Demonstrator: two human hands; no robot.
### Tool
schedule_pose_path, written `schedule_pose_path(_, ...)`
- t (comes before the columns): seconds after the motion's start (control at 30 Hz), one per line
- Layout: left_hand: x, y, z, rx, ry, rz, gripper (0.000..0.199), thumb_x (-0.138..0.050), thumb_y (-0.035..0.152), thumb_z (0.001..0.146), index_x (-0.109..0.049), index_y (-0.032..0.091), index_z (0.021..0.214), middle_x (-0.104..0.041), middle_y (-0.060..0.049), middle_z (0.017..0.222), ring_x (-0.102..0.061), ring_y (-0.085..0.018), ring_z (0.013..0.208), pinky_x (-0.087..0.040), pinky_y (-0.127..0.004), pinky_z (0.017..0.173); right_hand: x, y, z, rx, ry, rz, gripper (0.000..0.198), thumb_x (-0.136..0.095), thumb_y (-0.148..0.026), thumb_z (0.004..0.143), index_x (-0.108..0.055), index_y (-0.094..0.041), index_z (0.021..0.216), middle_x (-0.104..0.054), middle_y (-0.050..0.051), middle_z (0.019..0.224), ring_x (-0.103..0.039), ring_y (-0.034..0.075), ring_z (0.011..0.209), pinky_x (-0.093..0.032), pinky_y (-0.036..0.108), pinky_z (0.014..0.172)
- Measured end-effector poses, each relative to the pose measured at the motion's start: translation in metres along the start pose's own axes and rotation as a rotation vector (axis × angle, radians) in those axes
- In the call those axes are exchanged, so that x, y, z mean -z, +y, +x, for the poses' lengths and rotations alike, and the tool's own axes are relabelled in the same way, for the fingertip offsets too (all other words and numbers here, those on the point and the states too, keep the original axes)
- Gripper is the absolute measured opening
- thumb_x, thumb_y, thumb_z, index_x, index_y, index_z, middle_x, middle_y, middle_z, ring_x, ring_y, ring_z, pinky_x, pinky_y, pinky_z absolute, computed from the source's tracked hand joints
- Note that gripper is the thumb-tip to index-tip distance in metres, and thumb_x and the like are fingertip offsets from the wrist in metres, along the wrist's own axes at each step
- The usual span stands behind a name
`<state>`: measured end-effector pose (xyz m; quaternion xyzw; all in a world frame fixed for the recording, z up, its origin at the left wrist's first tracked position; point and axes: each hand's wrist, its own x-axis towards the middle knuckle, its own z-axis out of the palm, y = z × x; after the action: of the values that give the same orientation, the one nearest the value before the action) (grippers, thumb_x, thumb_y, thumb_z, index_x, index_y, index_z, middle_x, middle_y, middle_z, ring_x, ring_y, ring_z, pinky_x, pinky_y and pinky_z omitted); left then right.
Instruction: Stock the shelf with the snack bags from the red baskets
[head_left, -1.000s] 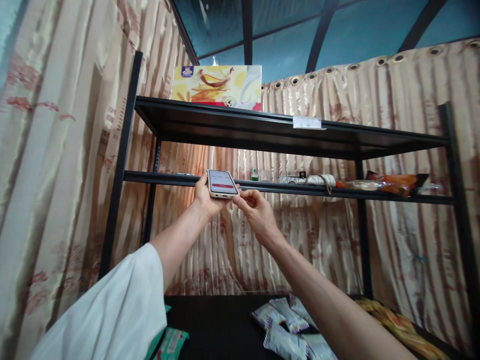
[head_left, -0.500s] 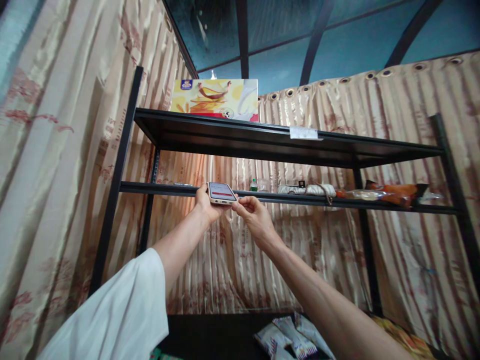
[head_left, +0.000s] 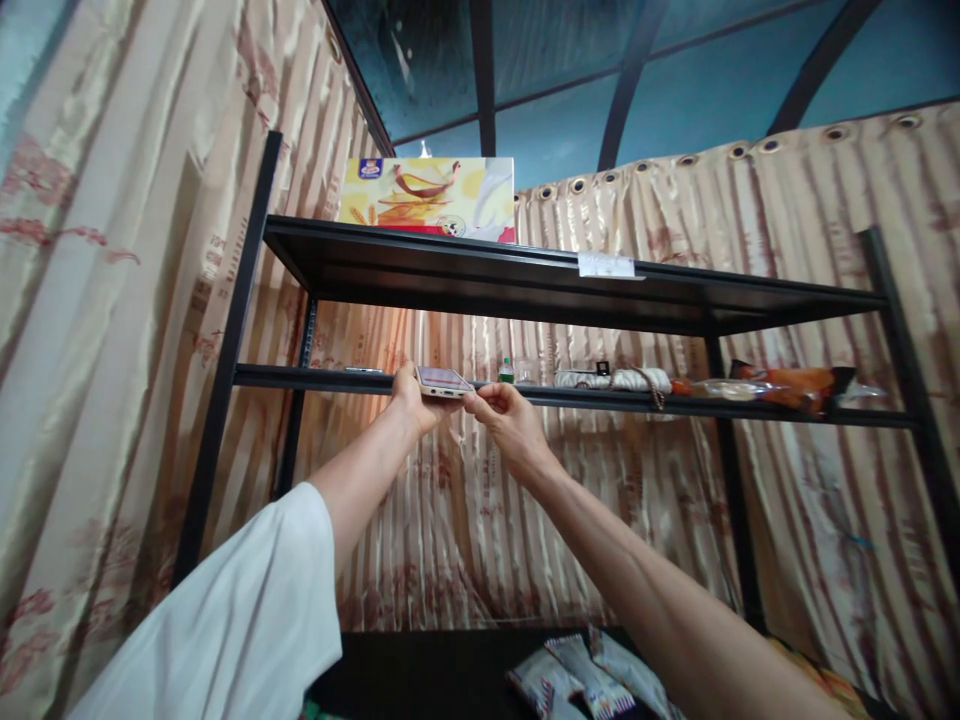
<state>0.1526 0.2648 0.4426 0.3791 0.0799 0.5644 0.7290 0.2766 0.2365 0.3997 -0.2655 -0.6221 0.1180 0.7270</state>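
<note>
We see the smartphone [head_left: 442, 381] lying flatter than half a second ago, its screen [head_left: 442, 377] now squeezed to a thin slant and the red bar no longer readable. Our left hand [head_left: 411, 397] holds it from beneath, before the edge of the lower shelf [head_left: 330, 378], a small green bottle [head_left: 506, 372] at its 3 o'clock and a yellow carton [head_left: 439, 200] at 12. Pale-cased, it turns its ported end toward us. Our right hand [head_left: 514, 425] pinches narrow at its 4 o'clock corner; whether it grips, we cannot tell.
</note>
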Motion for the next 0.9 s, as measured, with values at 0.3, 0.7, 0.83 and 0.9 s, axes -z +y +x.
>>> schedule_pose_path(0.3, 0.001, 0.009, 0.015, 0.064, 0.022, 0.107, 0.069, -0.015, 0.060, 0.087, -0.053, 0.005, 0.104, -0.061, -0.020, 0.093, -0.062, -0.032, 0.086, -0.055, -0.041, 0.056, -0.003, 0.006, 0.013, 0.062, 0.059, -0.146, 0.043, -0.072, -0.055, 0.057, -0.055, -0.018, 0.072, -0.059, -0.001, 0.068, -0.056, 0.015, 0.066, -0.043, 0.029, 0.067)
schedule_pose_path(0.7, 0.006, 0.022, 0.028, 0.083, 0.095, 0.285, 0.063, -0.020, 0.058, 0.088, -0.056, 0.007, 0.096, -0.065, -0.017, 0.075, -0.066, -0.028, 0.076, -0.056, -0.034, 0.050, -0.008, 0.017, 0.033, 0.125, 0.124, -0.240, 0.041, -0.068, -0.055, 0.061, -0.053, -0.018, 0.073, -0.058, -0.001, 0.070, -0.057, 0.016, 0.067, -0.043, 0.029, 0.067)
schedule_pose_path(0.83, 0.007, 0.026, 0.027, 0.092, 0.140, 0.373, 0.061, -0.022, 0.056, 0.088, -0.056, 0.006, 0.097, -0.063, -0.016, 0.068, -0.067, -0.030, 0.075, -0.052, -0.027, 0.043, -0.009, 0.023, 0.040, 0.113, 0.147, -0.305, 0.043, -0.067, -0.056, 0.061, -0.055, -0.018, 0.076, -0.059, 0.000, 0.072, -0.057, 0.015, 0.068, -0.043, 0.030, 0.068)
schedule_pose_path(0.9, 0.008, 0.027, 0.025, 0.096, 0.135, 0.409, 0.062, -0.021, 0.057, 0.088, -0.056, 0.006, 0.096, -0.064, -0.016, 0.068, -0.067, -0.030, 0.076, -0.050, -0.025, 0.041, -0.010, 0.026, 0.041, 0.107, 0.158, -0.314, 0.043, -0.067, -0.056, 0.061, -0.055, -0.018, 0.076, -0.059, 0.000, 0.073, -0.056, 0.015, 0.068, -0.043, 0.029, 0.068)
